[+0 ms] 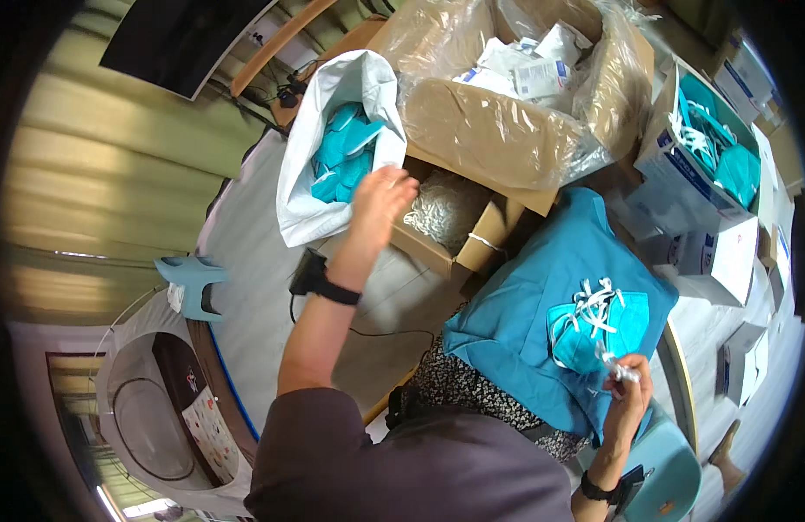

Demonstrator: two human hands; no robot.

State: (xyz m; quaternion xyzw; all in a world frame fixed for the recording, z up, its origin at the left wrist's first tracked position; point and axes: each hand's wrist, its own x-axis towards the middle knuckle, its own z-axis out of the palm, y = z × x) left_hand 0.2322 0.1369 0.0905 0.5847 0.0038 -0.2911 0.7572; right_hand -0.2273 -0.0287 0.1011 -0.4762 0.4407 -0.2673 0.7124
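My left hand point(380, 198) reaches out with fingers apart, holding nothing, right beside the mouth of a white plastic bag point(302, 187) full of teal face masks point(343, 152). A small open carton of white elastic straps point(446, 209) lies just to its right. My right hand point(630, 383) pinches a small white metal strip at the edge of a stack of teal masks with white straps point(594, 326). That stack rests on a teal cloth point(515, 313) spread over my lap.
A big cardboard box lined with clear plastic point(498, 122) holds white packets at the top. An open box of teal masks point(707, 152) and several white boxes point(724, 257) stand to the right. A teal stool point(193, 283) sits left.
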